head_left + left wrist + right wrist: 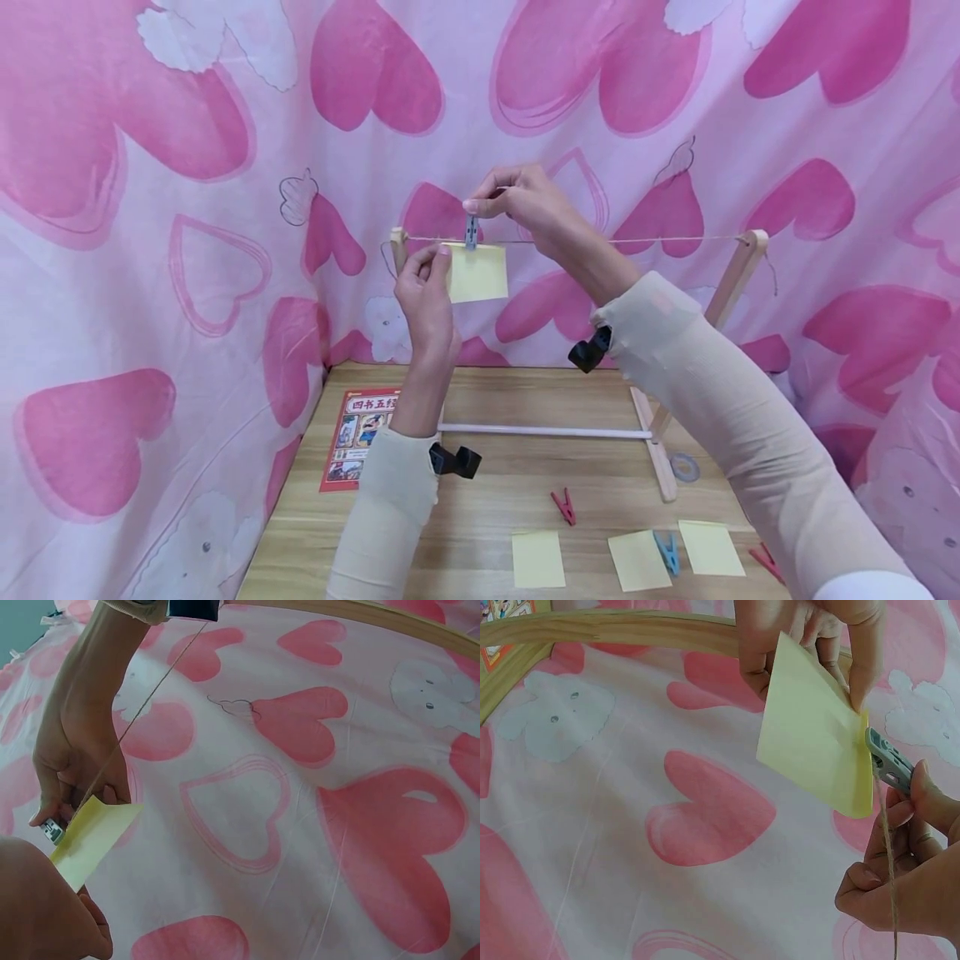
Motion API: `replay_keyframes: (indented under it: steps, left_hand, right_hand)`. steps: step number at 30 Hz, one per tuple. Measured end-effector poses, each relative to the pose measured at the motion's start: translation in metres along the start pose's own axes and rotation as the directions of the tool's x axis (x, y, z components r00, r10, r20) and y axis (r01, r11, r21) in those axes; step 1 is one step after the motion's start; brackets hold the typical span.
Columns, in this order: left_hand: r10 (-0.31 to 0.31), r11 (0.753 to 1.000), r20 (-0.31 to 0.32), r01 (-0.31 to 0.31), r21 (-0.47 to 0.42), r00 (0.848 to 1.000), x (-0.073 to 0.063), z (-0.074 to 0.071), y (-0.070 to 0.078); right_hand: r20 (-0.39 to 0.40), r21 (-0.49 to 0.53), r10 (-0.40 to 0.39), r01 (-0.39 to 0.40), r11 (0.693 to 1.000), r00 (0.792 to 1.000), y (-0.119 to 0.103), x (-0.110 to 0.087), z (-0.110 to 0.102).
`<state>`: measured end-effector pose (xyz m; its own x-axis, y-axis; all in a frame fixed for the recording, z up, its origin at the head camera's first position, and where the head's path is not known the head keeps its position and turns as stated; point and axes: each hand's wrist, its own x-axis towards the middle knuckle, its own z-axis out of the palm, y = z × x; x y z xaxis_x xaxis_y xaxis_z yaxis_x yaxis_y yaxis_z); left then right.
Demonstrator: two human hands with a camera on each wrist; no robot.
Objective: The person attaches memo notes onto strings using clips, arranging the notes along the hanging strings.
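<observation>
A yellow sticky note (pixel 480 275) hangs at the string (pixel 637 240) stretched between two wooden posts, its top edge folded over the line. My left hand (pixel 426 292) pinches the note's upper left corner between thumb and fingers. From above, my right hand (pixel 525 200) holds a grey clothespin (pixel 471 232) by its upper end, and the pin's tip overlaps the note's top edge. In the right wrist view the clothespin (pixel 889 760) sits at the folded edge, right by the string (pixel 889 862). The left wrist view shows the note (pixel 94 836) between both hands.
On the wooden table (pixel 510 475) lie several yellow notes (pixel 537 559), a red clothespin (pixel 564 506), a blue clothespin (pixel 667 552) and another red one (pixel 767 562) at the right. A red booklet (pixel 345 442) lies at left, a tape roll (pixel 684 467) beside the stand's foot (pixel 660 467).
</observation>
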<state>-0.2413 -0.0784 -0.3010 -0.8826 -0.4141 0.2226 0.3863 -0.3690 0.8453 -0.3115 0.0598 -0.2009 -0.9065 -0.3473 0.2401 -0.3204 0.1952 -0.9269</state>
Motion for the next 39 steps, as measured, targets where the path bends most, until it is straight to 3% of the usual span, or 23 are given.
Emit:
replay_keyframes:
  steps: [23,32,39]
  left_hand:
    - [-0.019,1.0,0.003,0.019,0.01,1.0,0.0027,0.0036,0.004]
    - [-0.019,1.0,0.002,0.019,0.015,1.0,0.003,0.0027,0.0029]
    - [-0.004,1.0,0.002,0.004,0.028,1.0,0.0006,0.0008,0.0007]
  right_hand:
    - [0.007,-0.031,0.036,-0.036,0.999,0.999,0.0005,0.0033,0.006]
    - [0.033,-0.084,0.063,-0.06,0.995,0.997,-0.0028,0.0048,0.0063]
    - [0.088,-0.193,0.094,-0.076,0.978,0.992,-0.0036,0.0048,0.0034]
